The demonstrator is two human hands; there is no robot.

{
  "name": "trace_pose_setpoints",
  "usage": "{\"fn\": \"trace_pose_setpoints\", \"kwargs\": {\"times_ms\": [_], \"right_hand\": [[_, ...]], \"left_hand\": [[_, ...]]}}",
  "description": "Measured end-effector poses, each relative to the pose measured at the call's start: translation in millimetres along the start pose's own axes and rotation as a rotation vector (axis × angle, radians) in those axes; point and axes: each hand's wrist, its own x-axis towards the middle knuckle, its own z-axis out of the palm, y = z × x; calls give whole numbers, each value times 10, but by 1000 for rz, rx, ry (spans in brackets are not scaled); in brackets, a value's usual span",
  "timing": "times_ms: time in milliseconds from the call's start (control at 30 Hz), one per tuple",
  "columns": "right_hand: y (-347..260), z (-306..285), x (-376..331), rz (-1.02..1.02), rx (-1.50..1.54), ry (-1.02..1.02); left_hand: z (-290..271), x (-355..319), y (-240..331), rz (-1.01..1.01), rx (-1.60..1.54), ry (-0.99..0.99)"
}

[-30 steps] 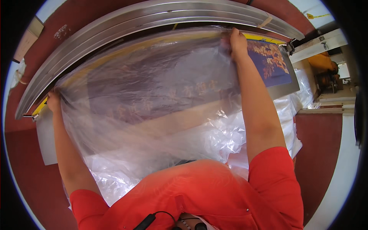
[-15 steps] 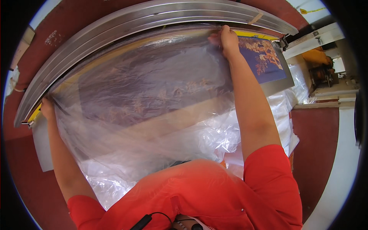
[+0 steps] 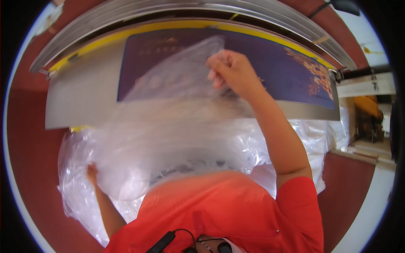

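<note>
I hold one clear plastic sheet [image 3: 177, 126], thin, glossy and crinkled, blurred across its middle so its folds run together. It stretches from my right hand [image 3: 230, 71], raised over the dark blue printed panel [image 3: 278, 71], down to my left hand [image 3: 92, 173], low by my chest. My right fingers are curled tight, pinching the sheet's upper edge. My left hand is pressed into the film, but it is half hidden, so I cannot tell how far it closes. Beneath the sheet lies one heap of more clear plastic [image 3: 80, 198], bunched and wrinkled. The one blue panel, edged in yellow, rests on one grey metal table [image 3: 80, 101], with one curved metal rail [image 3: 278, 17] beyond it.
</note>
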Motion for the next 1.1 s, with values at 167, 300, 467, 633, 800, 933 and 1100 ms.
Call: {"fn": "trace_pose_setpoints", "kwargs": {"times_ms": [167, 300, 467, 633, 800, 933, 1100], "right_hand": [[52, 598, -287, 92, -182, -149], [59, 812, -440, 74, -208, -176], [-48, 852, -713, -122, -412, -148], [44, 176, -1331, 95, -549, -119], [351, -624, -2140, 152, -852, -183], [378, -1705, -2746, 612, -269, -151], [-655, -4080, -3434, 116, -875, 638]], "left_hand": [[-150, -781, 342, 422, 42, -460], [-1432, -662, 2439, 457, -1033, -156], [-2027, -689, 3577, 809, -1109, -580], [-1942, 855, 2573, 551, -977, -259], [-2141, 2731, -1812, 369, -417, -92], [-1861, 2874, -1694, 112, 1058, -223], [-674, 3344, 1154, 614, 430, 271]]}}
